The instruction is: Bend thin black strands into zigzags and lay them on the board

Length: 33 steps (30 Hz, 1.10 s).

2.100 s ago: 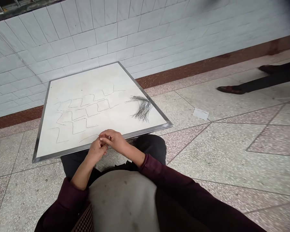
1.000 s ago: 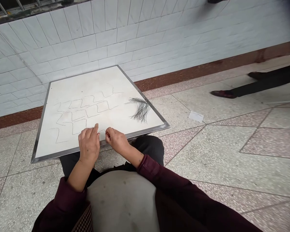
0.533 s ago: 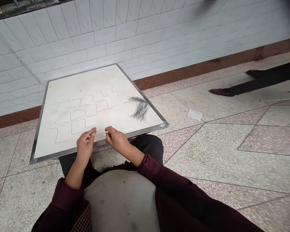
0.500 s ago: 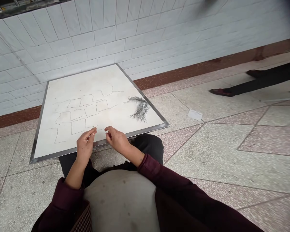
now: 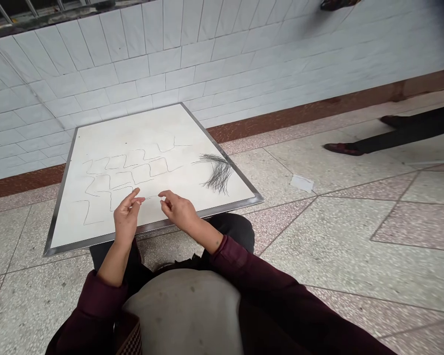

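Above the near edge of a white board with a metal rim (image 5: 244, 201), my left hand (image 5: 127, 217) and my right hand (image 5: 178, 209) face each other, a short gap apart. A thin dark strand (image 5: 152, 196) spans the gap, pinched in the fingers of both hands. Bent thin strands (image 5: 140, 170) lie in rough rows across the board beyond my hands. A loose pile of dark strands (image 5: 219, 175) rests near the board's right edge.
A white tiled wall (image 5: 140, 84) stands behind the board. To the right, a person's legs and dark shoes (image 5: 343, 148) are on the floor, with a white paper (image 5: 302, 183) nearer. My knees are under the board's near edge.
My left hand has turned and shifted slightly left, its fingers spreading more. My right hand stays nearly in place. The view has tilted, so the surroundings sit a little lower.
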Each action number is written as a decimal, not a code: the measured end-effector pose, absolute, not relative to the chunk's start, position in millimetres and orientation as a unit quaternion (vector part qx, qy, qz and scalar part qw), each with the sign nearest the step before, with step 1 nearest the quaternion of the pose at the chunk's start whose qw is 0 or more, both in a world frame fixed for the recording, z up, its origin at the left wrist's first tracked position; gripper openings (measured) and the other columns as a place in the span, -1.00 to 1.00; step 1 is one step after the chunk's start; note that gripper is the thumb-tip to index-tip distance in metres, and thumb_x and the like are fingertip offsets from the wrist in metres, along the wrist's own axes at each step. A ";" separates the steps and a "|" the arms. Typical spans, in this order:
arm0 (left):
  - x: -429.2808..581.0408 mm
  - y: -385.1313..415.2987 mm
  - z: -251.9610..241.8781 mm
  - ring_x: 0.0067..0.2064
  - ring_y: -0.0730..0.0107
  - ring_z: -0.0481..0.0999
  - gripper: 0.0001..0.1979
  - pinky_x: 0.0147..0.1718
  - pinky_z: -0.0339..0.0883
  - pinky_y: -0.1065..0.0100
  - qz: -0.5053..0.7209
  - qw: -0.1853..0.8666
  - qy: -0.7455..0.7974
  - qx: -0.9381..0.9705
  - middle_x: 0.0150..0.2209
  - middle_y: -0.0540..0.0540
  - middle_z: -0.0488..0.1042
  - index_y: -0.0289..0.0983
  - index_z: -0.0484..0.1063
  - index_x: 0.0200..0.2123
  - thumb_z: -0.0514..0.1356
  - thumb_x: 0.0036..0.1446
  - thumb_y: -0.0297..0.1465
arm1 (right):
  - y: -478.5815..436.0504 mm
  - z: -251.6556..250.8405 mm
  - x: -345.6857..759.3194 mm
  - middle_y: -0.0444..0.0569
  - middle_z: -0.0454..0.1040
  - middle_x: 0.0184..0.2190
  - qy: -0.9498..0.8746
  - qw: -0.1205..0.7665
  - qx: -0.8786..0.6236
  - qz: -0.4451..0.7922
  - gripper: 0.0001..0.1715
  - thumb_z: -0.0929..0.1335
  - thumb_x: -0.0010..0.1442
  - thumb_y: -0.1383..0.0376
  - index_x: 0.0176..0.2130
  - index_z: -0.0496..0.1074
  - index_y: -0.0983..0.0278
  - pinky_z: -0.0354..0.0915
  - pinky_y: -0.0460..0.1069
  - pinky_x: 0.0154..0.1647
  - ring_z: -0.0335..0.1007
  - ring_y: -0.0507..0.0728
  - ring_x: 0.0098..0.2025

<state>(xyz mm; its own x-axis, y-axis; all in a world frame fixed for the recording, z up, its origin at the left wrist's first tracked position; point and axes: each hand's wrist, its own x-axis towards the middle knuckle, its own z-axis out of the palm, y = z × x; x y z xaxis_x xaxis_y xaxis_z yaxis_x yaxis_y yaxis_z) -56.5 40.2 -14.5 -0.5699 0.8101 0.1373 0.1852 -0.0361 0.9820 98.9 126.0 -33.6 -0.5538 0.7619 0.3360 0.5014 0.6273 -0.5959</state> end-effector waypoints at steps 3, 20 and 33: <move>-60.2 41.4 -15.3 -0.09 0.27 0.55 -0.54 -0.04 0.31 0.25 0.589 0.264 0.644 0.410 -0.25 -0.08 0.58 -0.21 0.38 0.13 0.19 0.15 -0.31 | 130.6 -33.0 97.8 -0.17 0.48 -0.50 -0.856 0.297 -0.369 0.205 -0.81 0.27 0.29 0.25 -0.11 0.41 0.22 0.10 -0.11 -0.46 0.36 0.01 -0.50; -58.6 44.5 -20.8 -0.28 0.43 0.55 -0.47 -0.19 0.41 0.32 0.330 0.136 0.667 0.653 -0.12 0.03 0.56 -0.04 0.19 0.25 -0.03 0.25 -0.51 | 134.4 -39.9 101.3 -0.13 0.50 -0.43 -0.926 0.257 -0.261 0.095 -0.79 0.21 0.34 0.31 -0.22 0.41 0.26 -0.06 -0.09 -0.52 0.30 -0.01 -0.49; -59.0 37.9 -30.4 -0.21 0.29 0.47 -0.41 -0.23 0.36 0.28 0.263 0.017 0.632 0.729 -0.23 -0.07 0.49 -0.08 0.00 0.34 -0.14 0.27 -0.55 | 127.8 -42.3 102.9 -0.13 0.49 -0.42 -0.915 0.264 -0.288 0.104 -0.76 0.20 0.36 0.29 -0.21 0.43 0.24 -0.03 -0.10 -0.48 0.29 -0.02 -0.46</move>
